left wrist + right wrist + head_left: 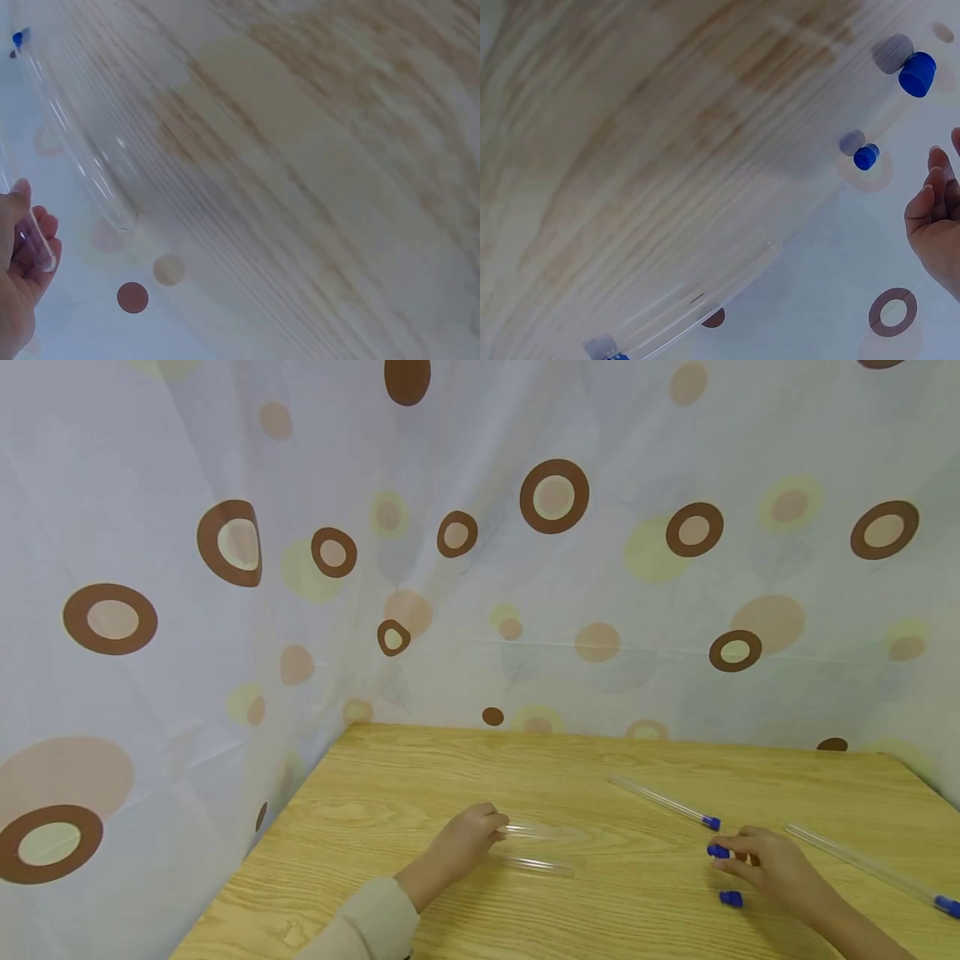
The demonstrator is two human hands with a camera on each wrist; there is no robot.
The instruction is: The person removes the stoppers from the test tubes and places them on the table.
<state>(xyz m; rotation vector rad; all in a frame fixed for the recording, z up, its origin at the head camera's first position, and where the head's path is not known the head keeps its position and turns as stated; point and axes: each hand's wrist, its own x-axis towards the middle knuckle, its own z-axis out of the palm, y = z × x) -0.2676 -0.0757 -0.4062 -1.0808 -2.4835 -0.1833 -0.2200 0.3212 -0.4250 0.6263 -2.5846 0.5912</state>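
Four clear tubes and four blue caps are distributed over a wood-grained tabletop (345, 827). Two tubes are already fitted: the middle tube (660, 799), closed by a cap at its near end, and the right tube (862, 864), likewise capped and lying beyond the right hand (780, 872). Two tubes are without caps: the held tube (538, 831), gripped at one end by the curled fingers of the left hand (465, 842), and the lower tube (536, 866), which lies just beside it. Two caps are loose, so the work may be judged about half done, with two tubes left to be closed. The upper loose cap (717, 852) is framed by the fingers and thumb of the right hand; in the right wrist view, both loose caps are seen apart from the fingertips, so nothing appears to be grasped, the fingers being loosely bent. The lower loose cap (732, 899) is found nearer the person. The tubes are long, slender, colourless and glossy, marked by pale streaks of reflected light; rounded ends are shown in the left wrist view. The caps are small, opaque and vivid blue.
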